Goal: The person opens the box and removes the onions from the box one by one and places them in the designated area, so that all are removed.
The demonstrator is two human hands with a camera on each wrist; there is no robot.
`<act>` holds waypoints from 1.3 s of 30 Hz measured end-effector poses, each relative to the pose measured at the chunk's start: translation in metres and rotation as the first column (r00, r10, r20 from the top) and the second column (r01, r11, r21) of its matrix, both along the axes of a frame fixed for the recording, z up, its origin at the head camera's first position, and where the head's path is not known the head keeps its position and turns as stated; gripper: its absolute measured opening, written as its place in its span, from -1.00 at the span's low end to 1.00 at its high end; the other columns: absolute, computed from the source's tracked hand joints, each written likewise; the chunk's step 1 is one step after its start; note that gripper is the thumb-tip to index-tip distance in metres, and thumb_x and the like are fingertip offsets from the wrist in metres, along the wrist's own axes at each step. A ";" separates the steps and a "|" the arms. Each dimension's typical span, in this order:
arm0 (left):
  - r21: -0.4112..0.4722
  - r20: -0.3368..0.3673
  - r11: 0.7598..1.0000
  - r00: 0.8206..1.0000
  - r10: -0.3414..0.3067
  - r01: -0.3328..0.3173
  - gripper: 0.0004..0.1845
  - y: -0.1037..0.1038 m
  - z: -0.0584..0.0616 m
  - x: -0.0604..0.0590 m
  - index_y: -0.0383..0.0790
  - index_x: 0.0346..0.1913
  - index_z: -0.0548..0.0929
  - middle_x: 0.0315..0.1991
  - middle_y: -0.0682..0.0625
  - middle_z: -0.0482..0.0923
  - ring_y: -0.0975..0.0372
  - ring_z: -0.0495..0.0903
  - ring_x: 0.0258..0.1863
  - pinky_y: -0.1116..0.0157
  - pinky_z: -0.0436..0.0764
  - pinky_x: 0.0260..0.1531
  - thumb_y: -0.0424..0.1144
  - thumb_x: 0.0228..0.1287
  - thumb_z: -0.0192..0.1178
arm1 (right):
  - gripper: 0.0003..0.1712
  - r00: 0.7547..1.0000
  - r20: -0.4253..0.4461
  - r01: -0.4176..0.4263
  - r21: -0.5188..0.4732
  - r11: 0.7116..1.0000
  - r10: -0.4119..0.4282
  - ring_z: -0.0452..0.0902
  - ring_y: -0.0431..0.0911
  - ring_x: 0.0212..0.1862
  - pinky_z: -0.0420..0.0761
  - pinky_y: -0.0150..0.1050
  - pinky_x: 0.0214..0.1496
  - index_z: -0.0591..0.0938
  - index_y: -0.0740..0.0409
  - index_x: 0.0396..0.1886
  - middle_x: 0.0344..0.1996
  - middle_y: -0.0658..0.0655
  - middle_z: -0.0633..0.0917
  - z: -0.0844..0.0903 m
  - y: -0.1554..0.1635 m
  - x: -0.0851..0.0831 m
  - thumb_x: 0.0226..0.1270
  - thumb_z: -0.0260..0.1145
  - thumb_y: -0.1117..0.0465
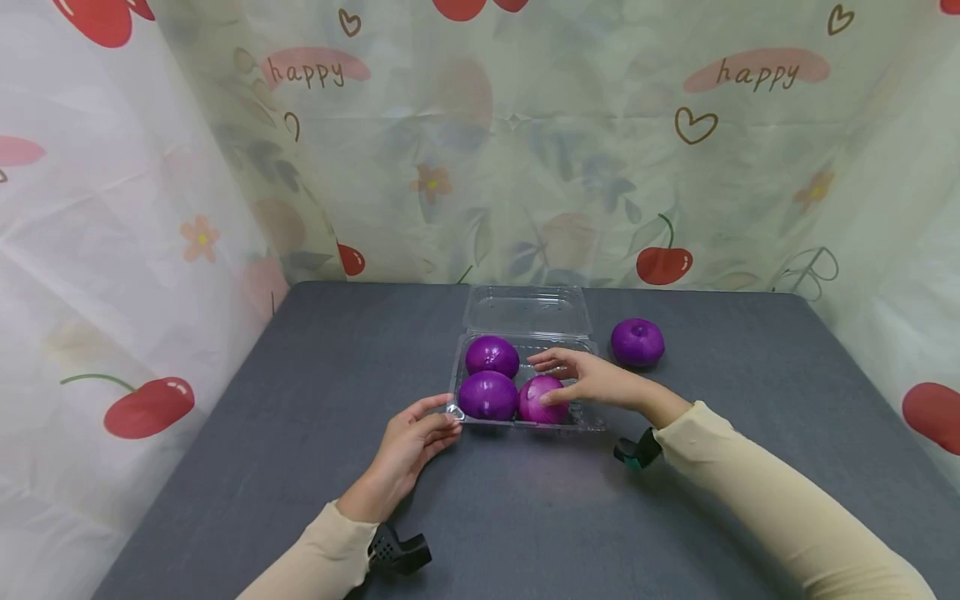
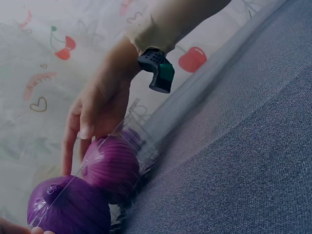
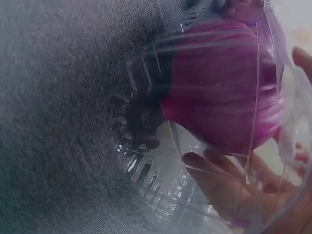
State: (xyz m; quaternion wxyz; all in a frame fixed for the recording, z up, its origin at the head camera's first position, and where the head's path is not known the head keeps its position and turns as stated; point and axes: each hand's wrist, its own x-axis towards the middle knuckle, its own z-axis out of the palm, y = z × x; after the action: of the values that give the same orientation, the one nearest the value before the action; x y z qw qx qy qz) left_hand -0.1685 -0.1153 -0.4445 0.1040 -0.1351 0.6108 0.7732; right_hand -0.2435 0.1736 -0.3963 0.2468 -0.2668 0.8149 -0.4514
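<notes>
Nearest us, our left hand [image 1: 408, 442] sits at 7 o'clock of the clear clamshell box [image 1: 592, 421], fingers pinching its front corner to steady it on the desk [image 1: 300, 400]. Just past that, our right hand [image 1: 592, 379] is inside the box, fingers curled on the front-right onion [image 1: 538, 402], which already looks seated. Two more onions [image 1: 489, 395] [image 1: 492, 356] fill the left side, so three are in. The last onion [image 1: 637, 342] lies loose on the desk at 2 o'clock, and the lid [image 1: 527, 310] is open at 12, so we reckon one onion plus closing remains.
</notes>
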 end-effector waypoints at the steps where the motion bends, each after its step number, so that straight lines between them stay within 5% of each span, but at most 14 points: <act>1: -0.001 0.000 1.000 1.000 0.000 0.000 -0.59 0.000 0.000 0.000 -0.30 0.17 0.55 -0.41 0.00 0.66 0.25 0.68 -0.37 0.29 0.70 -0.21 -0.47 0.23 0.18 | -0.24 1.000 0.000 -0.008 0.024 1.000 0.008 0.26 0.24 0.38 0.37 0.18 0.33 0.32 0.15 0.40 0.35 0.30 0.37 0.000 -0.001 -0.001 0.26 0.38 0.07; 11: -0.011 -0.001 1.000 1.000 0.002 -0.002 -0.59 -0.001 0.001 -0.001 -0.30 0.17 0.55 -0.40 0.00 0.66 0.25 0.68 -0.37 0.28 0.70 -0.20 -0.46 0.24 0.18 | -0.17 0.995 0.013 -0.099 0.202 0.974 0.098 0.39 0.15 0.25 0.52 -0.05 0.20 0.35 0.14 0.38 0.26 0.23 0.44 0.004 -0.008 -0.009 0.14 0.47 0.09; 22: -0.012 0.002 1.000 1.000 0.001 -0.001 -0.60 0.000 0.000 -0.001 -0.30 0.17 0.55 -0.40 -0.01 0.66 0.25 0.68 -0.36 0.28 0.70 -0.19 -0.46 0.24 0.18 | -0.18 0.993 0.015 -0.116 0.246 0.962 0.116 0.45 0.04 0.13 0.57 -0.13 0.10 0.37 0.12 0.37 0.20 0.24 0.45 0.008 -0.008 -0.010 0.12 0.48 0.07; 28: -0.009 0.003 1.000 1.000 -0.001 0.001 -0.59 0.000 0.000 -0.001 -0.30 0.17 0.55 -0.40 0.00 0.66 0.25 0.68 -0.36 0.28 0.70 -0.20 -0.47 0.24 0.18 | -0.18 0.997 -0.011 -0.067 0.194 0.979 0.071 0.47 0.04 0.12 0.61 -0.13 0.06 0.36 0.07 0.37 0.19 0.21 0.45 0.009 -0.003 -0.009 0.13 0.47 0.04; 39: -0.016 -0.010 1.000 1.000 -0.006 0.006 -0.59 0.000 0.001 0.001 -0.33 0.18 0.54 -0.40 -0.01 0.66 0.25 0.68 -0.36 0.29 0.70 -0.19 -0.44 0.25 0.19 | -0.16 0.996 0.032 0.090 -0.061 0.994 -0.088 0.50 0.15 0.17 0.64 -0.08 0.06 0.26 0.11 0.36 0.24 0.30 0.40 0.027 0.011 -0.008 0.15 0.47 0.16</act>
State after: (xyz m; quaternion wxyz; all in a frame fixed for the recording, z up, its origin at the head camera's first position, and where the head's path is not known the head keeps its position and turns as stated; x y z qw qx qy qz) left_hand -0.1677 -0.1151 -0.4438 0.1023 -0.1303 0.6177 0.7688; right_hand -0.2518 0.1848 -0.3689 0.2298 -0.2310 0.8078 -0.4912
